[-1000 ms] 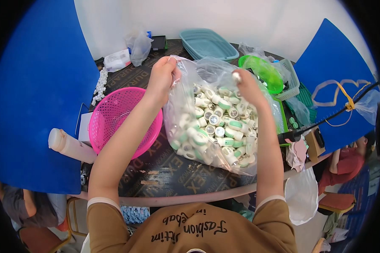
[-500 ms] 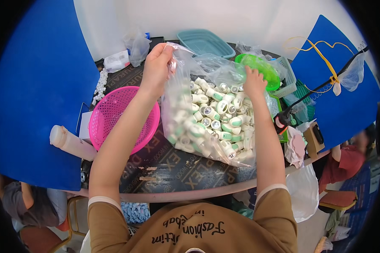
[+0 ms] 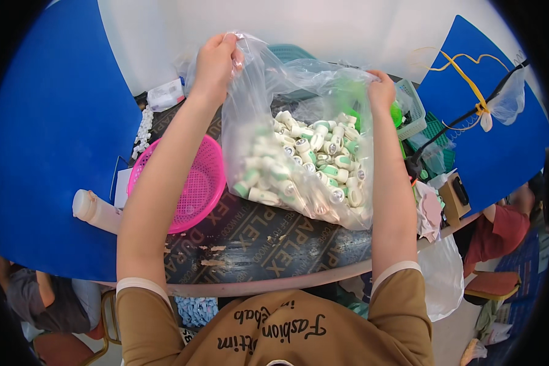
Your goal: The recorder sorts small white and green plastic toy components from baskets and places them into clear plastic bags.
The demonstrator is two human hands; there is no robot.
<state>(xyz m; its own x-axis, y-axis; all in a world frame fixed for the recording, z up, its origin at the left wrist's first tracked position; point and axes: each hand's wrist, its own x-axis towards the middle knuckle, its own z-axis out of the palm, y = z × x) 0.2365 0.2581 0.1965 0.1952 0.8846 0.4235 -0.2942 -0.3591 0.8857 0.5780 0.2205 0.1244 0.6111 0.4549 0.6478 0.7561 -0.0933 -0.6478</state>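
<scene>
A clear plastic bag [image 3: 268, 122] full of several small white and green caps [image 3: 314, 161] rests with its bottom on the dark table [image 3: 250, 244]. My left hand [image 3: 216, 61] grips the bag's top left edge, raised high. My right hand [image 3: 381, 91] grips the bag's top right edge, a little lower. The bag's mouth is stretched between both hands.
A pink mesh basket [image 3: 195, 183] sits left of the bag. A white bottle [image 3: 94, 210] lies at the table's left edge. Green and teal baskets [image 3: 415, 113] stand behind the bag. Blue partitions [image 3: 49, 122] flank the table. Another person [image 3: 500, 229] sits at the right.
Both hands have lifted the bag's top edges higher and farther from me, stretching the bag upward. The caps have settled toward its bottom.
</scene>
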